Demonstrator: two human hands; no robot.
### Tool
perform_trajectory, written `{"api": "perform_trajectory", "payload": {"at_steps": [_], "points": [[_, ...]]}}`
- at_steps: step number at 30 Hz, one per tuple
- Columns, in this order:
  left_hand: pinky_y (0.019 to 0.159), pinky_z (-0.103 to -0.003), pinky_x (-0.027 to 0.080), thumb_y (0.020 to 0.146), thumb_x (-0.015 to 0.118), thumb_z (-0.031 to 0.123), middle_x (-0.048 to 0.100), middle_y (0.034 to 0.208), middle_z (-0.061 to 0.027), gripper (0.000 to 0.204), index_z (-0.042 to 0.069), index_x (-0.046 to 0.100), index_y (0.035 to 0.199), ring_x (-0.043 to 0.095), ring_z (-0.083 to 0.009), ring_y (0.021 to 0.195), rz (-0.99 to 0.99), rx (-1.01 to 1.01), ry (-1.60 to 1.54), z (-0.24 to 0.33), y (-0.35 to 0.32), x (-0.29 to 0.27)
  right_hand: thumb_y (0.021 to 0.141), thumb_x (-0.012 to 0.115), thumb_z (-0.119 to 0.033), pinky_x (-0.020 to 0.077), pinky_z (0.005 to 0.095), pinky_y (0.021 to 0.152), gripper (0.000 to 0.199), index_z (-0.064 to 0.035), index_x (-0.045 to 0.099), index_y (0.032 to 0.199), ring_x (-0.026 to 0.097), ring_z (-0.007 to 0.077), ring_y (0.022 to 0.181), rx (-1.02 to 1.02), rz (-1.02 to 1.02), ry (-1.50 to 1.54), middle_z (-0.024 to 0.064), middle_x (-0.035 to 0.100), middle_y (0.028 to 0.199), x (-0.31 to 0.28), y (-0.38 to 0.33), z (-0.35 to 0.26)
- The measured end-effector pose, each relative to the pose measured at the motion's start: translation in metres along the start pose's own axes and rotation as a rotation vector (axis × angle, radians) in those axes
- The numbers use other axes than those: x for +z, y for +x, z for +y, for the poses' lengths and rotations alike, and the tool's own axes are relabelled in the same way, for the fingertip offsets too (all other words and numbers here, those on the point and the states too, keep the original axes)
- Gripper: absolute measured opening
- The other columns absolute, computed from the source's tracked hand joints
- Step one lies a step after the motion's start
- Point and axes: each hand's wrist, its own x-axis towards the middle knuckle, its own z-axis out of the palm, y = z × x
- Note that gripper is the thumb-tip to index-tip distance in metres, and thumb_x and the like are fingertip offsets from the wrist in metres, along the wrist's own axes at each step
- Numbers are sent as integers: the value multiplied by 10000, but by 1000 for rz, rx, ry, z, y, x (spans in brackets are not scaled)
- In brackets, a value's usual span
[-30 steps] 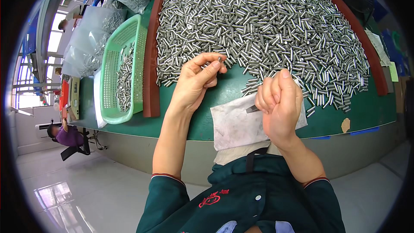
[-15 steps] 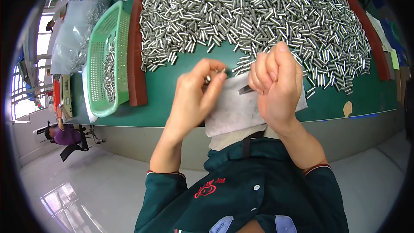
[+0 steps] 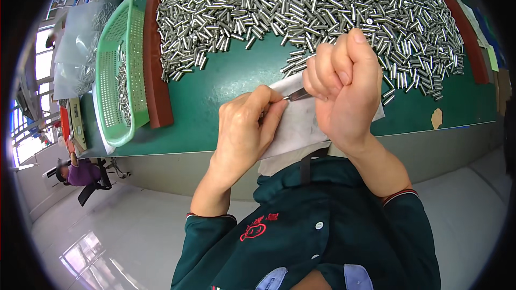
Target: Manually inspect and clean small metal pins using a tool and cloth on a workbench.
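My right hand point(image 3: 348, 94) is closed in a fist, thumb up, round a small knife with a dark grey blade point(image 3: 300, 94) that sticks out to the left. The blade's tip meets the fingertips of my left hand point(image 3: 239, 129). Thumb and forefinger of that hand pinch a small metal pin, mostly hidden by the fingers. Under both hands a whitish cloth point(image 3: 301, 123) lies over the table's near edge. Just beyond spreads a big heap of short shiny metal pins point(image 3: 301, 8), a few stray ones lying close to my right hand.
Red-brown rails point(image 3: 159, 80) border the heap on the green table point(image 3: 204, 96). Left of them stands a green plastic basket point(image 3: 110, 123) with pins inside, beside clear bags point(image 3: 75, 48) of parts. A tan scrap point(image 3: 437, 118) lies at right. Another person point(image 3: 83, 173) sits far left.
My hands have come closer together, and the blade now touches at the left fingertips. The left fingers have closed further over the pin. The whole view has shifted slightly.
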Motion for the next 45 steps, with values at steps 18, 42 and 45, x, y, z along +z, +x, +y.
{"api": "perform_trajectory", "payload": {"at_steps": [18, 42, 45], "points": [[443, -322, 384, 694, 612, 20, 517, 544, -106, 88, 8, 525, 680, 502, -249, 470, 52, 12, -17, -3, -1, 2, 883, 350, -227, 180, 216, 374, 402, -99, 277, 509, 222, 53, 403, 5, -36, -9, -16, 287, 436, -1, 0, 1], [452, -325, 397, 683, 604, 8, 525, 557, -133, 57, -7, 549, 677, 513, -270, 474, 63, 13, -73, 0, 2, -2, 901, 323, -186, 204, 230, 413, 373, -72, 272, 549, 210, 56, 447, -245, -267, -429, -28, 241, 492, 15, -10, 12], [455, -332, 400, 684, 610, 26, 530, 561, -137, 59, 2, 560, 704, 524, -277, 486, 62, 18, -14, 3, 1, -5, 902, 336, -187, 191, 217, 398, 377, -76, 271, 548, 209, 48, 434, -175, -191, -393, -30, 250, 481, 17, -6, 11]]}}
